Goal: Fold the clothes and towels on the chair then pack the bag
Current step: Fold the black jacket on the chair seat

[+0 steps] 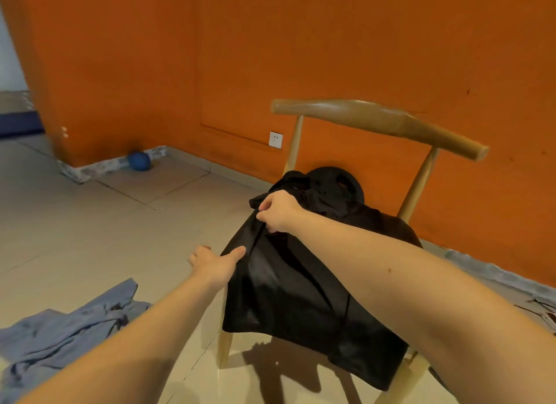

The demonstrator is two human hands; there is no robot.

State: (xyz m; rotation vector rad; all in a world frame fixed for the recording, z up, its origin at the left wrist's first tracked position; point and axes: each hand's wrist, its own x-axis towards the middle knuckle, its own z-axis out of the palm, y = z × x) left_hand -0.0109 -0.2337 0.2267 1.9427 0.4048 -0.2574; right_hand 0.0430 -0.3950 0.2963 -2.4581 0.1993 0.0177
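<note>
Folding step, bag not yet packed: black garment point(301, 286) drapes over the chair point(379, 120) seat, overhanging its front edge. Right hand point(278, 211) pinches a fold near the back-left corner. Left hand point(215, 263) grips the left edge. Next move probably needs lifting and spreading.

Dim warm indoor light, soft overall blur, wide-angle bending at edges
</note>
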